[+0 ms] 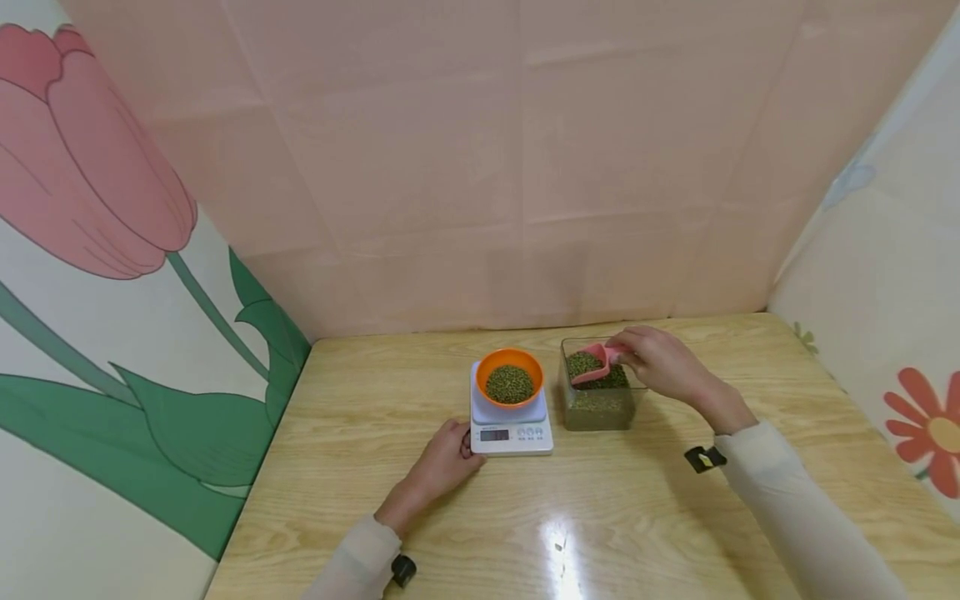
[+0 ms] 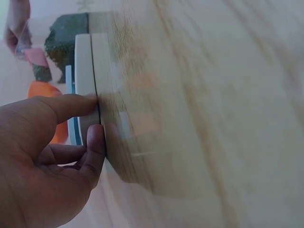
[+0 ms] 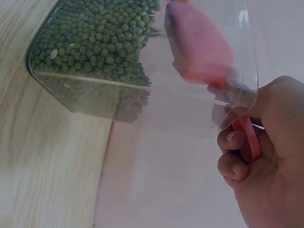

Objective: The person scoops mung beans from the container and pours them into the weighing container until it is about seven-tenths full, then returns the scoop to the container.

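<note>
My left hand (image 1: 442,462) holds the front left corner of a white kitchen scale (image 1: 517,447), fingertips and thumb (image 2: 95,142) against its edge. On the scale sits an orange bowl (image 1: 482,377) with green mung beans (image 1: 510,385) in it. To its right stands a clear plastic container (image 1: 600,419), partly filled with more mung beans (image 3: 95,42). The fingers of my right hand (image 1: 667,362) curl round the handle of a pink scoop (image 3: 204,47). The scoop is tilted within the container's mouth, above the beans; some beans show at it in the left wrist view.
The wood-grain table (image 1: 360,400) runs up to a pink sheet (image 1: 420,167) at the back. Side panels flank it, with painted tulips (image 1: 112,158) on the left and a red flower (image 1: 941,429) on the right. The container stands close beside the scale.
</note>
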`<move>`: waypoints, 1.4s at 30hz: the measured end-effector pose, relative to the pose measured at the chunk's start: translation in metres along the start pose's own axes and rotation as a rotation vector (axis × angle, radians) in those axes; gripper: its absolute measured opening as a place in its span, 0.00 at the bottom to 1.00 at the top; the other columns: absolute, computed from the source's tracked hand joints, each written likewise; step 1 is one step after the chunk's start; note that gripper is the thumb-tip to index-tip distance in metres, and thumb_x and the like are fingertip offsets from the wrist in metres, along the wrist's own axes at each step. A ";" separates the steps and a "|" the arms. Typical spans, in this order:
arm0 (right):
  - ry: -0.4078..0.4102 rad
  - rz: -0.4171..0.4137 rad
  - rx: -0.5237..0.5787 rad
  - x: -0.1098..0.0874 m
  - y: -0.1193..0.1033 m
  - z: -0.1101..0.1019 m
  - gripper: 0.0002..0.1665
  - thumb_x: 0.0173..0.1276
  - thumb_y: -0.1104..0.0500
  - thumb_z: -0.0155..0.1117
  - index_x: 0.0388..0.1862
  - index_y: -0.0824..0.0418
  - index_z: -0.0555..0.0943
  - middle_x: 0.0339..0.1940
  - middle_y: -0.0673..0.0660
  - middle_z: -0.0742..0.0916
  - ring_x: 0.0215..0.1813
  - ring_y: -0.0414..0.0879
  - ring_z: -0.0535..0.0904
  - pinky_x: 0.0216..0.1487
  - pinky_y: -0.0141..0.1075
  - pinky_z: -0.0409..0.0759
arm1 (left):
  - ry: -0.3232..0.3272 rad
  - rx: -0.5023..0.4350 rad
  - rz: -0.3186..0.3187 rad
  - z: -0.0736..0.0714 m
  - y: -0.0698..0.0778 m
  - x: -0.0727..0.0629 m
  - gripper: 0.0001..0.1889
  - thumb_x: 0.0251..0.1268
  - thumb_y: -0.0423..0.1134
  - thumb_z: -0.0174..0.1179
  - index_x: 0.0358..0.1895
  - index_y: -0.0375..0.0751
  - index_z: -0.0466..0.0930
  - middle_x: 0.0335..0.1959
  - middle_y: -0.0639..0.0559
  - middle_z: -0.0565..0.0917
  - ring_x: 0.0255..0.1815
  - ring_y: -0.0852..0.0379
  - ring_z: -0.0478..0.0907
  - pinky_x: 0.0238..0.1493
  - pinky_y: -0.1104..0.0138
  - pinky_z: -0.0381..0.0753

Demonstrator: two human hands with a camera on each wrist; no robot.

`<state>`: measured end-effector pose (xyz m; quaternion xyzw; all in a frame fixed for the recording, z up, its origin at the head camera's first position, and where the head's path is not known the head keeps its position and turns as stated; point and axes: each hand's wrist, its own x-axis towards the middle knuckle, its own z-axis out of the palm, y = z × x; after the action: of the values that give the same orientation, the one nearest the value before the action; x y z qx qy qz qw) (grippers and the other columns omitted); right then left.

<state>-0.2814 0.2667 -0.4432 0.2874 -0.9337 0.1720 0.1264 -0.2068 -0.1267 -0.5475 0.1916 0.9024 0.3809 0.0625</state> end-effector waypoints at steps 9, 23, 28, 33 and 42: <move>0.029 0.030 0.030 -0.005 0.002 0.003 0.11 0.75 0.65 0.68 0.53 0.67 0.87 0.48 0.64 0.91 0.50 0.62 0.88 0.55 0.61 0.83 | -0.001 0.007 -0.003 0.000 0.001 0.000 0.14 0.69 0.34 0.70 0.56 0.41 0.84 0.33 0.52 0.71 0.39 0.58 0.66 0.34 0.72 0.65; 0.036 0.080 0.063 -0.011 0.004 0.003 0.10 0.78 0.64 0.66 0.53 0.67 0.86 0.47 0.62 0.90 0.49 0.60 0.87 0.53 0.59 0.83 | 0.003 0.039 -0.001 0.000 0.000 0.002 0.12 0.69 0.36 0.71 0.52 0.40 0.83 0.32 0.53 0.71 0.37 0.60 0.65 0.34 0.72 0.63; 0.039 0.092 0.060 -0.013 0.005 0.004 0.10 0.79 0.64 0.65 0.54 0.67 0.86 0.48 0.63 0.90 0.50 0.61 0.86 0.54 0.60 0.82 | -0.003 0.034 -0.009 0.001 0.000 0.002 0.12 0.70 0.37 0.70 0.52 0.40 0.83 0.32 0.54 0.70 0.37 0.59 0.65 0.34 0.72 0.64; 0.050 0.095 0.056 -0.014 0.005 0.004 0.11 0.78 0.64 0.65 0.54 0.67 0.86 0.47 0.62 0.90 0.50 0.60 0.86 0.53 0.59 0.82 | -0.007 0.024 -0.015 0.001 -0.001 0.002 0.12 0.70 0.37 0.70 0.53 0.40 0.83 0.33 0.54 0.71 0.37 0.59 0.66 0.34 0.72 0.65; 0.068 0.097 0.059 -0.015 0.004 0.002 0.10 0.79 0.65 0.64 0.54 0.66 0.86 0.44 0.61 0.90 0.45 0.56 0.85 0.48 0.55 0.82 | -0.010 0.022 -0.024 0.001 -0.001 0.001 0.13 0.70 0.37 0.71 0.54 0.41 0.83 0.34 0.53 0.71 0.37 0.59 0.66 0.34 0.72 0.65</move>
<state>-0.2719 0.2762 -0.4515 0.2392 -0.9364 0.2149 0.1408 -0.2080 -0.1261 -0.5492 0.1834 0.9084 0.3692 0.0692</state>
